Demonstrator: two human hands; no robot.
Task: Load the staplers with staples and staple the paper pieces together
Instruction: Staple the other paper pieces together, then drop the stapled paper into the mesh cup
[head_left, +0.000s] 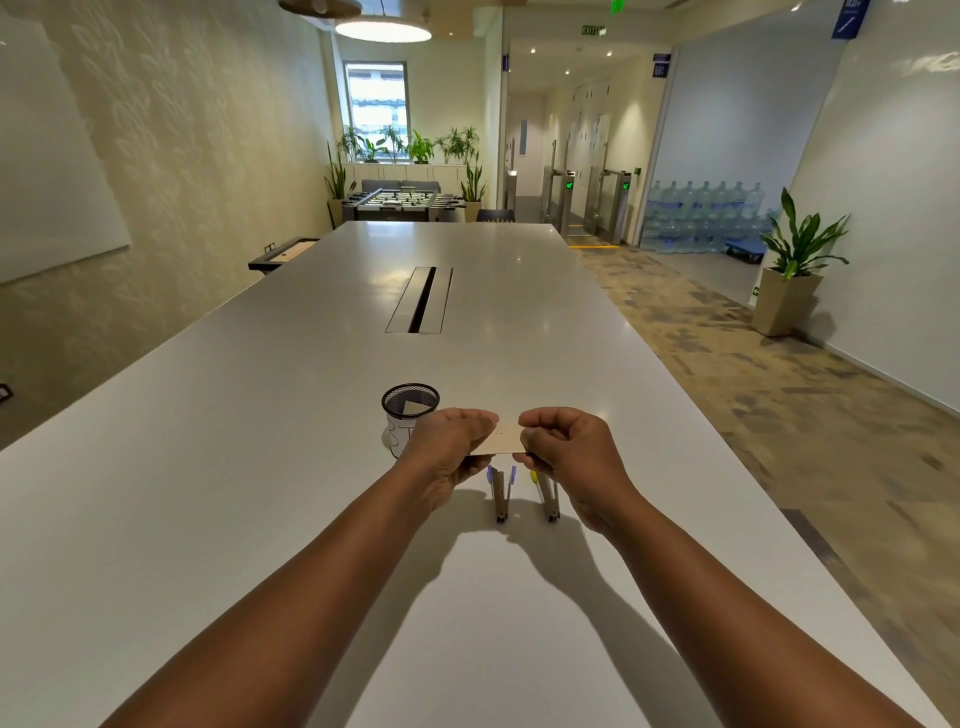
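Note:
I hold a small beige paper piece above the white table, pinched from both sides. My left hand grips its left edge and my right hand grips its right edge. A tiny dark mark shows near the paper's middle. Below the paper two staplers lie on the table, side by side. The left stapler has purple parts and the right stapler has a yellow part. My hands hide their far ends.
A black mesh cup holding a paper piece stands just left of my left hand. A cable slot sits further along the table's middle. The table's right edge runs close to my right forearm, with carpet floor beyond.

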